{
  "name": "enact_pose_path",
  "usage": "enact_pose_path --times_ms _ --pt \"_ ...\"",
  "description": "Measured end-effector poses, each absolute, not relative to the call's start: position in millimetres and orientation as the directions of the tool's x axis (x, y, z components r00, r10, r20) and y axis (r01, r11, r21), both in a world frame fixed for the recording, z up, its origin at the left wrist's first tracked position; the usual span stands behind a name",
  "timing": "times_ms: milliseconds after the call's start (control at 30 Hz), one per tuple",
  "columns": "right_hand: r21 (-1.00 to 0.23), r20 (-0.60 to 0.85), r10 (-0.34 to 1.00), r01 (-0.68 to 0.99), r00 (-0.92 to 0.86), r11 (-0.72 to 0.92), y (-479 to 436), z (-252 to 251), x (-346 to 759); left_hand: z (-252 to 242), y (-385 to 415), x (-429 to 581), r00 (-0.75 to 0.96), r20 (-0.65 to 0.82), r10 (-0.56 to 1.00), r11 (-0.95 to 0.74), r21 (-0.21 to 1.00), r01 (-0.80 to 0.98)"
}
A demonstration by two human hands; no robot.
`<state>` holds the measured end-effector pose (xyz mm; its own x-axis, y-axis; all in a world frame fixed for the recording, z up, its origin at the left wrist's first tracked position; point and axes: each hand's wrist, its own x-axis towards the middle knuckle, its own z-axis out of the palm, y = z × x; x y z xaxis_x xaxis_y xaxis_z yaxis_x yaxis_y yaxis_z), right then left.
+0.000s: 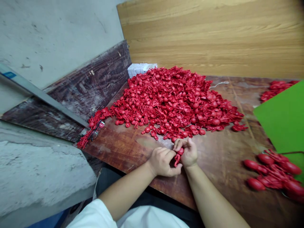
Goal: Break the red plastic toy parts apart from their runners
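Observation:
My left hand and my right hand meet at the near edge of a worn wooden table. Both pinch a small red moulded plastic piece between their fingers. Just beyond my hands spreads a large heap of similar red plastic pieces, its nearest pieces a short way from my right fingertips. Off to the right lies a smaller bunch of larger red oval pieces on sprues. The exact shape of the held piece is partly hidden by my fingers.
A green sheet overlaps the right side of the table, with more red pieces behind it. Glasses lie at the left end of the heap. A white stack stands behind it, against a wood panel.

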<state>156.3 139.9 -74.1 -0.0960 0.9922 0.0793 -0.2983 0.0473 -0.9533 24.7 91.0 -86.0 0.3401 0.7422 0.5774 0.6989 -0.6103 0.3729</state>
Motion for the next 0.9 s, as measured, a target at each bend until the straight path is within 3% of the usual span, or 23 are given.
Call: enact_pose_path --times_ms 200,533,900 --pt "-0.947 0.102 0.985 -0.315 -0.139 0.054 134 -77 154 -87 89 29 0.335 0.646 0.686 -0.626 0.289 0.725" --pt "-0.944 0.143 0.976 -0.317 -0.163 0.086 136 -84 156 -89 87 31 0.290 0.681 0.672 -0.600 0.271 0.753" --pt "-0.975 0.091 0.989 -0.214 -0.120 0.064 139 -86 155 -91 91 28 0.273 0.651 0.708 -0.549 0.264 0.793"
